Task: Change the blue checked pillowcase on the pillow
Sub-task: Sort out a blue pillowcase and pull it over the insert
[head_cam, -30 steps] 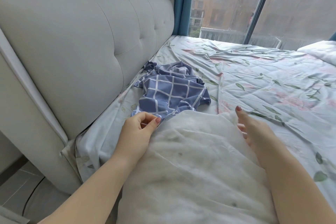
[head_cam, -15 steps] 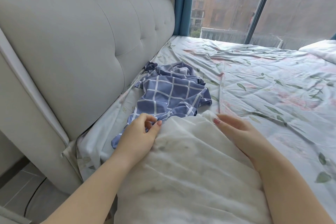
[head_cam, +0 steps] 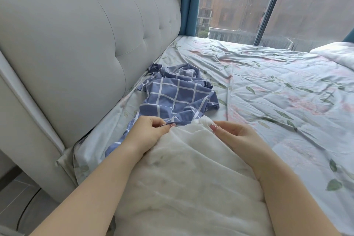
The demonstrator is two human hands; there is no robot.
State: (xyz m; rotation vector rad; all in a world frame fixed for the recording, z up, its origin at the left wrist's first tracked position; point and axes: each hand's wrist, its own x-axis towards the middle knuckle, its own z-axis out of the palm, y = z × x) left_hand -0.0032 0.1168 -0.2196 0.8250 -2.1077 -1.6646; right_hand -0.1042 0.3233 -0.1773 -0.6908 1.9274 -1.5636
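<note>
Just past the left fingertips, the blue checked pillowcase [head_cam: 172, 99] lies crumpled, off the bare pillow [head_cam: 191, 178]. The left hand [head_cam: 149, 132] pinches its near hem and the right hand [head_cam: 235, 133] pinches the pillow's far corner. Floral sheet [head_cam: 268, 92] underneath, headboard [head_cam: 76, 44] further left.

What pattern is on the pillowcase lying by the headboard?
Blue with white checked lines, seen in the head view: the pillowcase.

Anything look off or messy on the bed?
The bare white pillow has greyish smudges across its fabric. The blue checked pillowcase lies crumpled by the headboard, one edge pinched by the left hand. The floral sheet is creased.
</note>
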